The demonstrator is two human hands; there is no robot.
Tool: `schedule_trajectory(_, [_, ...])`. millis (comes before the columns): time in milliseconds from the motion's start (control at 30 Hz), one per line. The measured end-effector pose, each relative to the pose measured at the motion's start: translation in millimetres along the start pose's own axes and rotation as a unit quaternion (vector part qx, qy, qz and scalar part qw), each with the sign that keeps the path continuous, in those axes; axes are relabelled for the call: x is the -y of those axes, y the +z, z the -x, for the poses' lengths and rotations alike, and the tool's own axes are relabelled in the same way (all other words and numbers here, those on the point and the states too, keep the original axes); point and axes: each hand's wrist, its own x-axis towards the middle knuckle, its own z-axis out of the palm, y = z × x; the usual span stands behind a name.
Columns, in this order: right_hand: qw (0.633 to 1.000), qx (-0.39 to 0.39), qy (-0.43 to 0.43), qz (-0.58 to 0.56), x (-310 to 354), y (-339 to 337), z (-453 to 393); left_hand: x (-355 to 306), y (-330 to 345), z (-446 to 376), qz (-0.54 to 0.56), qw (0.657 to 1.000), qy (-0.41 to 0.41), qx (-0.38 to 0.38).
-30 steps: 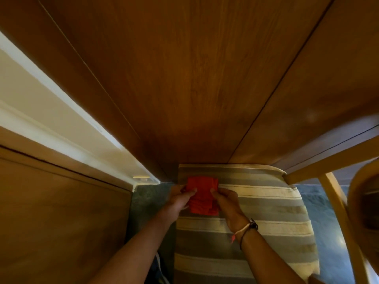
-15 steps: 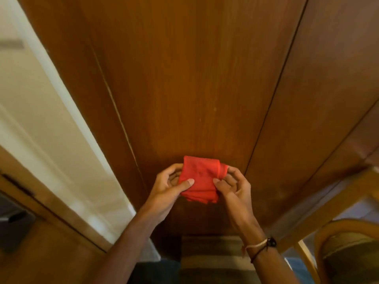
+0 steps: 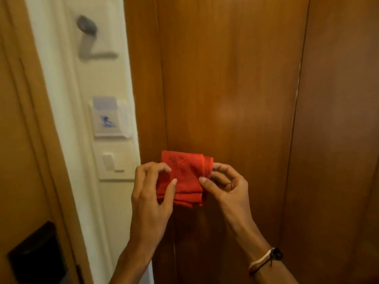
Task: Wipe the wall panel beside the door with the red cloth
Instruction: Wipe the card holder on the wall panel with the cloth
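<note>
A folded red cloth is held up in front of the brown wooden wall panel. My left hand pinches its left edge between thumb and fingers. My right hand pinches its right edge, a bracelet on that wrist. Whether the cloth touches the panel I cannot tell. The wooden door stands at the far left.
Between door and panel runs a cream wall strip with a grey hook, a key-card holder and a light switch. A dark lock plate sits low on the door. Another wooden panel continues to the right.
My view has swung up from the floor and striped cushion to the wall. Both hands have lifted the folded cloth up before the panel; the switch and card holder have come into sight.
</note>
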Motion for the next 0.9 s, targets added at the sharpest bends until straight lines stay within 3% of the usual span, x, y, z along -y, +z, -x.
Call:
schedule_trajectory(100, [0.999, 0.017, -0.032, -0.001, 14.5, 38.3, -7.4, -4.2, -24.9, -12.8, -0.114, 0.989, 0.08, -0.05])
schedule_trajectory(333, [0.998, 0.001, -0.068, 0.013, 32.6, 126.5, -25.1, 14.8, -71.8, -47.0, -0.272, 0.951, 0.089, -0.114])
schedule_trajectory(467, [0.993, -0.015, -0.087, 0.083, 32.6, 164.8, -46.2, 36.7, -81.3, -75.1, -0.345, 0.935, 0.04, -0.068])
schedule_trajectory(567, [0.986, 0.021, -0.091, 0.14, 24.7, 176.1, -56.0, 56.1, -69.8, -86.6, -0.427, 0.904, 0.027, -0.008])
schedule_trajectory(667, [0.97, 0.036, -0.13, 0.204, 19.5, 165.0, -60.8, 73.3, -57.8, -84.1, -0.463, 0.885, 0.041, -0.024])
schedule_trajectory(767, [0.93, 0.022, -0.191, 0.312, 19.2, 143.5, -61.3, 77.0, -50.3, -81.7, -0.472, 0.879, 0.049, -0.043])
schedule_trajectory(900, [0.801, -0.027, -0.359, 0.478, 27.7, 120.0, -73.0, 77.8, -42.0, -85.1, -0.388, 0.919, 0.025, -0.059])
